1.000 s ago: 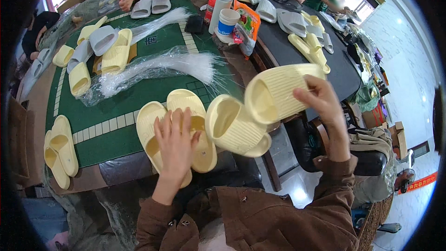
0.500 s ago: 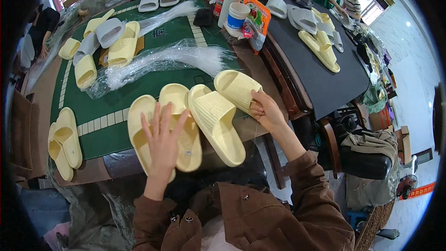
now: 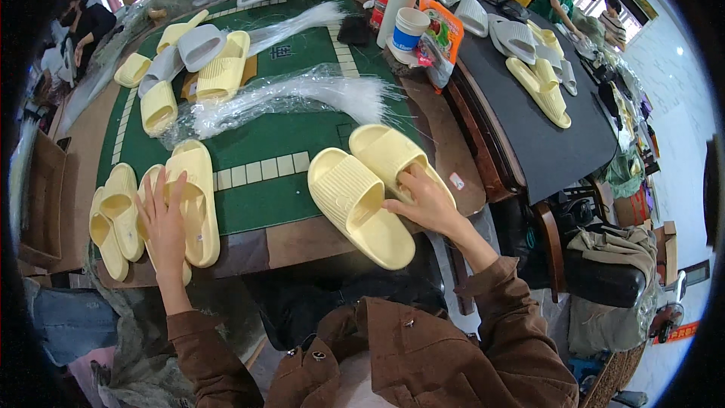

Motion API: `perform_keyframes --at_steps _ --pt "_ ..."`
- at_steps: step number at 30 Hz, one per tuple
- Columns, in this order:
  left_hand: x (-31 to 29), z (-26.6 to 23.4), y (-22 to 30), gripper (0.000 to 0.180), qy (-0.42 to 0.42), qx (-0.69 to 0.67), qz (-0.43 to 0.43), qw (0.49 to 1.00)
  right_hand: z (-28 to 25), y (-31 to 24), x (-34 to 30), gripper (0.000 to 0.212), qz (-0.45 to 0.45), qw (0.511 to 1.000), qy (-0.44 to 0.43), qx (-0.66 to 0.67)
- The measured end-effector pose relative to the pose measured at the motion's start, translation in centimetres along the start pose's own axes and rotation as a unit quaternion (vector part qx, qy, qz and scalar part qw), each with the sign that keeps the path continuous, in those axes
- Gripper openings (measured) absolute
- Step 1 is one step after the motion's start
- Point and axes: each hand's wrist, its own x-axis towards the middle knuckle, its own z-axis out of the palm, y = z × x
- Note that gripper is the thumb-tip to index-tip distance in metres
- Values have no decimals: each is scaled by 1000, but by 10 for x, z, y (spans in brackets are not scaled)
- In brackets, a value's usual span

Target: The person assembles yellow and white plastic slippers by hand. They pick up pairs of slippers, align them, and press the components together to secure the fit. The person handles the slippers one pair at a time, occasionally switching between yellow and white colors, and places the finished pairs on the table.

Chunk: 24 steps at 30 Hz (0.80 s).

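My left hand (image 3: 164, 223) lies with fingers spread over a pair of pale yellow slippers, partly hiding both; the right one of that pair (image 3: 200, 166) shows best. Another yellow pair (image 3: 121, 208) stands close against it on the left. In front of me, side by side at the table edge, are a yellow ribbed slipper (image 3: 347, 185) and its mate (image 3: 384, 149). My right hand (image 3: 429, 202) is closed around their adjoining edges, fingertips in the mate's foot opening and thumb over the first slipper.
A bundle of clear plastic strands (image 3: 302, 98) crosses the green tabletop (image 3: 264, 208). Grey and yellow slippers (image 3: 200, 49) are heaped behind it. A cup (image 3: 410, 28), a bottle and an orange bag stand at the right edge. More slippers lie on the dark table (image 3: 521, 143); other people sit around.
My left hand has slid its slipper pair left, up against the pair there. My right hand has shifted from the far slipper's outer toe edge to between the two slippers.
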Motion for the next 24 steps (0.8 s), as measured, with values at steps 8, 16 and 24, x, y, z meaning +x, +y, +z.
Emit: perform_keyframes --at_steps 8,16,24 --pt "-44 -21 66 59 -75 -102 -114 985 20 -34 6 46 40 998 -42 26" --pt "-64 5 57 49 -67 -37 -183 980 39 -59 13 31 40 999 -9 -1" --pt "-60 36 -54 51 -89 -11 -210 974 66 -83 57 38 47 995 37 79"
